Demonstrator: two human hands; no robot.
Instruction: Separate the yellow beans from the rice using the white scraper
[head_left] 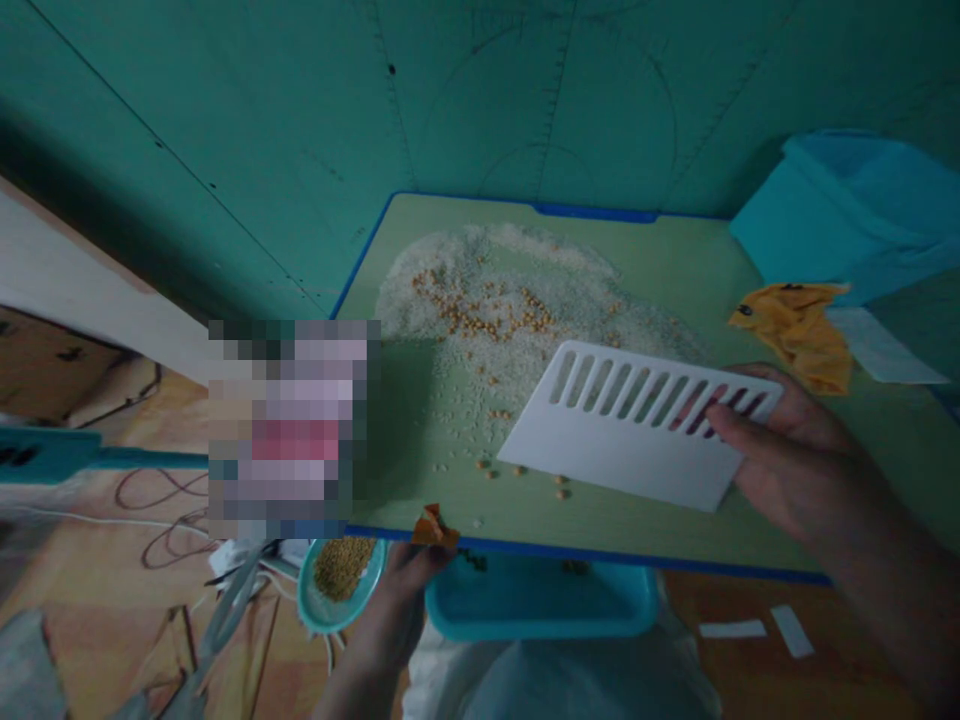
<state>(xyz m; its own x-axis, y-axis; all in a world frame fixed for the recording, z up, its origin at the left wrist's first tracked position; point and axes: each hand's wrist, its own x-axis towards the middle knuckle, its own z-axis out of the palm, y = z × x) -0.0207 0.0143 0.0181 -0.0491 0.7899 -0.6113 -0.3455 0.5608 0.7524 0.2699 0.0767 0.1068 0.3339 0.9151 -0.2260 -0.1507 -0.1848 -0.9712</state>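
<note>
My right hand (787, 450) grips a white slotted plastic scraper (637, 455) by its right end, with the thumb over the slots. The scraper lies low over the green table board (757, 535), by the near side of spread white rice (555, 290). Yellowish beans (480, 315) are clustered in the rice, and several more lie loose along the scraper's lower edge. At the board's front edge my left hand (397, 590) is closed around a small crumpled orange scrap (435, 528). Its fingertips are mostly hidden.
A blue bin (847, 220) and an orange cloth (802, 330) occupy the right side. Beneath the front edge are a blue tray (540, 605) and a bowl of grain (341, 570). A blurred-out patch covers the left edge. Cables (161, 490) trail across the floor.
</note>
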